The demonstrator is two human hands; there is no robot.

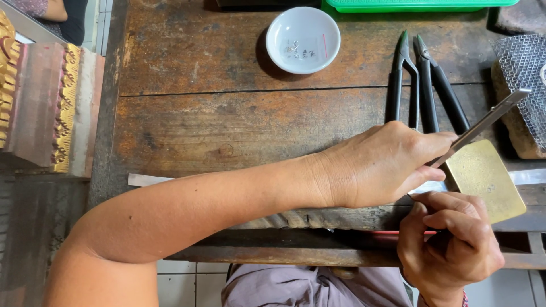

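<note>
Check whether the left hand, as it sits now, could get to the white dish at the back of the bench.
Probably yes. The left hand holds a flat metal strip, but bare wooden bench lies between it and the white dish; the black pliers sit off to the side.

Long flat steel tool (489, 117), angled up-right, above square brass plate (484, 178) at bench edge

I see a counter (227, 119) of dark, worn wood, scratched and matt. The bowl (303, 40) looks like glossy white ceramic. The pliers (424, 85) are dull dark metal. My left hand (387, 165) grips long tweezers (489, 116) of brushed grey metal over a smooth, brassy metal plate (483, 176). The tray (418, 5) is shiny green plastic; the wire mesh (526, 74) is fine grey metal.
</note>
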